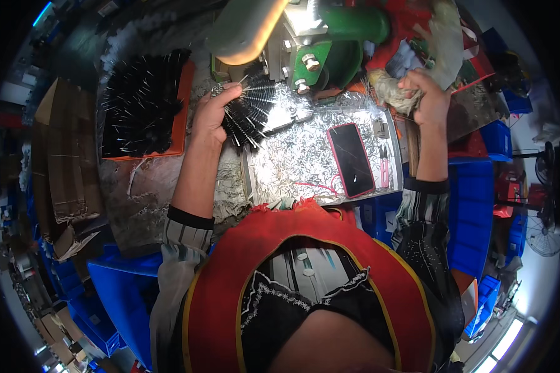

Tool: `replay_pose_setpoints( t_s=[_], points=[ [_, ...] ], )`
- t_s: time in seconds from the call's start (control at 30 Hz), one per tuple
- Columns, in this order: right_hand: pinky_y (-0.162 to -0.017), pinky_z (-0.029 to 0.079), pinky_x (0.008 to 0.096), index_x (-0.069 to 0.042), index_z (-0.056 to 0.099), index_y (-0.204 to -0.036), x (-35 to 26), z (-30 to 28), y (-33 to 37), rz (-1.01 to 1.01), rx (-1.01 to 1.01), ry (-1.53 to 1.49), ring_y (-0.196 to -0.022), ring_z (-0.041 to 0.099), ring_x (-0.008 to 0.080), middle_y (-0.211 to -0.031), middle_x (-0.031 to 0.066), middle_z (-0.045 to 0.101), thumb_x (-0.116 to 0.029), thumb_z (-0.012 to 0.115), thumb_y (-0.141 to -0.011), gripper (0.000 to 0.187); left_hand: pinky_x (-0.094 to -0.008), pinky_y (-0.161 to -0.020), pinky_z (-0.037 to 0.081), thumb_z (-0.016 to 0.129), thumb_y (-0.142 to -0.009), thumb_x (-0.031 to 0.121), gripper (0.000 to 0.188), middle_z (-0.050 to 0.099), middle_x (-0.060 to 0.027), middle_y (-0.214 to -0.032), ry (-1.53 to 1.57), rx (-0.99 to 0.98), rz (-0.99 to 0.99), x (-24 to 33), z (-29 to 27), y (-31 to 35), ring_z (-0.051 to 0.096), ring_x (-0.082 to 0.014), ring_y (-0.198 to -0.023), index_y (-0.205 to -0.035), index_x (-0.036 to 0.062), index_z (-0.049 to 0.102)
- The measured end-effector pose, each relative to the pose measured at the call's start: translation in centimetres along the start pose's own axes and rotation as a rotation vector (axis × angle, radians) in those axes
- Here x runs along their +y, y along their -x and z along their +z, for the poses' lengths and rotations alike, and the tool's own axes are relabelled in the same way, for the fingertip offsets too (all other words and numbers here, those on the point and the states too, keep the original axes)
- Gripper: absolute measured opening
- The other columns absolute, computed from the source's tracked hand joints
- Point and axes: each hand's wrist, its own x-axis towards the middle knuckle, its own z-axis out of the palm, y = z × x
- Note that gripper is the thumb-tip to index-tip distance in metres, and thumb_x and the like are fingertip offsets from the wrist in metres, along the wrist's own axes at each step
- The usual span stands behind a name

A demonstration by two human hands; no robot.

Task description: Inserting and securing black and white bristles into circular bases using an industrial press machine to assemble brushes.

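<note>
My left hand is closed around a fanned bunch of black twisted-wire brushes, with the bristle ends spreading to the right. My right hand has its fingers curled on a crumpled off-white cloth beside the machine. Between the hands stands a green machine with bolts on its face, and a lamp glows above. Below it lies a metal tray strewn with short bits of wire. To the left an orange bin is heaped with more black brushes.
A phone in a red case rests in the tray, beside a pink-handled tool. Blue bins stand at the right and another blue bin at lower left. A cardboard box is at the far left. A fan stands far right.
</note>
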Motion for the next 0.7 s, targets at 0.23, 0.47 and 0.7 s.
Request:
replay_pose_setpoints(
  t_s=[0.23,0.47,0.7],
  points=[
    [-0.045,0.041,0.0277,-0.002,0.056,-0.060,-8.1,1.4,-2.9,0.130,-0.219,0.318,-0.045,0.053,0.0151,-0.053,0.0074,0.053,-0.017,0.064,-0.072,0.021,-0.0288,-0.065,0.051,0.067,-0.069,-0.002,0.015,0.063,-0.0085,-0.083,0.022,0.161,0.074,-0.8,1.1,-0.2,0.061,-0.0178,-0.073,-0.083,0.0005,0.063],
    [-0.052,0.041,0.0283,-0.003,0.053,-0.058,-3.2,2.9,-0.3,-0.053,-0.009,0.318,-0.047,0.047,0.0175,-0.050,0.0068,0.044,-0.015,0.058,-0.076,0.022,-0.0286,-0.065,0.051,0.069,-0.069,0.000,0.018,0.063,-0.0087,-0.084,0.067,0.181,0.080,-1.3,-0.3,-0.1,0.061,-0.0179,-0.073,-0.085,0.0000,0.063],
    [-0.058,0.043,0.0320,0.001,0.048,-0.057,2.1,-0.4,-0.4,-0.091,0.026,0.028,-0.048,0.044,0.0184,-0.054,0.0082,0.044,-0.003,0.052,-0.075,0.019,-0.0291,-0.066,0.052,0.065,-0.075,0.005,0.025,0.064,-0.0102,-0.087,-0.113,-0.082,-0.090,0.2,1.0,0.8,0.063,-0.0176,-0.074,-0.099,-0.0017,0.060]
  ],
)
